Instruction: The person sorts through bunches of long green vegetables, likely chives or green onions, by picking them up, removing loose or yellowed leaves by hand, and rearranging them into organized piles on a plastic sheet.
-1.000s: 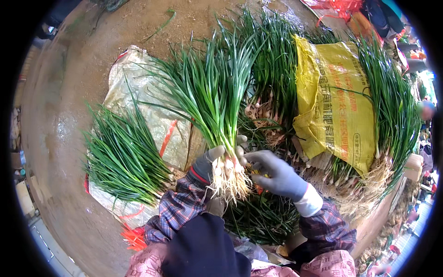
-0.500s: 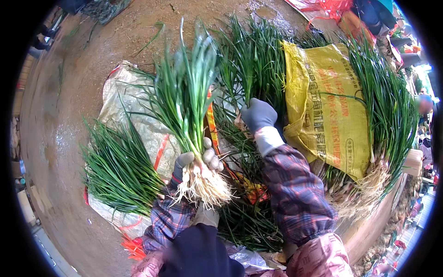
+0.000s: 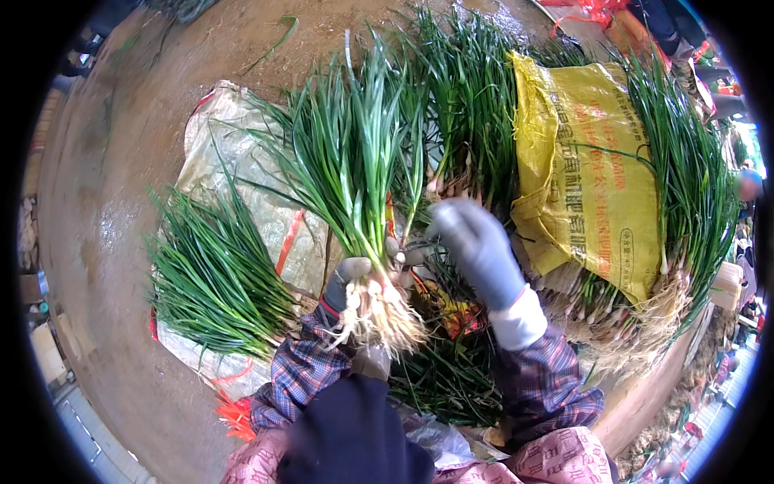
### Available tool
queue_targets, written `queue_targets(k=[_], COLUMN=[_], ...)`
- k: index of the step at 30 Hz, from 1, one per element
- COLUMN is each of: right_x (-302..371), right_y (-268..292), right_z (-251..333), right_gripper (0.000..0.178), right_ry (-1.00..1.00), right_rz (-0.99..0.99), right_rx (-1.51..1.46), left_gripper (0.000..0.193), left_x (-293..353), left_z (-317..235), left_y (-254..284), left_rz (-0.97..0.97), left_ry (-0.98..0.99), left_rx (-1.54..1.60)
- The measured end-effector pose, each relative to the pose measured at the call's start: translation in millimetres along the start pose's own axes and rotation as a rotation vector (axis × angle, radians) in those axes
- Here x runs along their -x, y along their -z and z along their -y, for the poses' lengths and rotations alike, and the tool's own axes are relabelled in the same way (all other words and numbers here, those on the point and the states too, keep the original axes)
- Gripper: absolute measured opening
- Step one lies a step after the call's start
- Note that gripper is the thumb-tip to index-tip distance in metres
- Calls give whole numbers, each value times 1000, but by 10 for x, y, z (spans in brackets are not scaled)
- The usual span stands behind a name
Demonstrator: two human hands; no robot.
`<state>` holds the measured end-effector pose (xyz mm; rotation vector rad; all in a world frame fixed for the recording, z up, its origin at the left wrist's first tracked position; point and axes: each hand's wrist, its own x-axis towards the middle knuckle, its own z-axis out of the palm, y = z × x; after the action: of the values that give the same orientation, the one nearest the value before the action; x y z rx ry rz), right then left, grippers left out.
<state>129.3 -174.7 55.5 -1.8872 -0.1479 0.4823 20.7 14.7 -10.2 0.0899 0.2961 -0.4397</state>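
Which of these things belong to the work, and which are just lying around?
Likely belonging:
green onion bunch, in the left hand
right hand, nearby
piled green onions

Seemingly lying about:
loose leaf on the ground
tan block, far right

Sack [image 3: 592, 181] glossy woven plastic; gloves [image 3: 488, 256] matt cloth; leaves [image 3: 343, 157] glossy.

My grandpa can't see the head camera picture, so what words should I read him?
A gloved left hand holds a bunch of long green onion-like plants, pale roots at the bottom end; the gloved right hand, blurred, is close beside it. More green plants lie on a pale sheet at left and around a yellow sack at right.
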Motion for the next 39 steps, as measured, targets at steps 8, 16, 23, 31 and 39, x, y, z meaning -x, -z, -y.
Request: queue_targets(k=[8,16,23,31,39], right_x=[-201,-373,-375,7,1506], right_y=[-247,397,-42,9,825], right_z=[-596,-443,-106,338,-342], right_gripper=[60,34,46,30,38], right_ry=[-342,-361,-9,-41,-565], right_rz=[621,-294,442,254,1073], right_rx=[-677,-335,222,-84,650], left_gripper=[45,44,55,49,54], left_x=[-4,-35,39,58,62], left_z=[92,107,50,-26,39], left_y=[-33,56,165,90,-34], left_rz=[111,168,-19,-69,-101], left_ry=[6,23,45,73,76], left_rx=[131,99,-154,-171,-34])
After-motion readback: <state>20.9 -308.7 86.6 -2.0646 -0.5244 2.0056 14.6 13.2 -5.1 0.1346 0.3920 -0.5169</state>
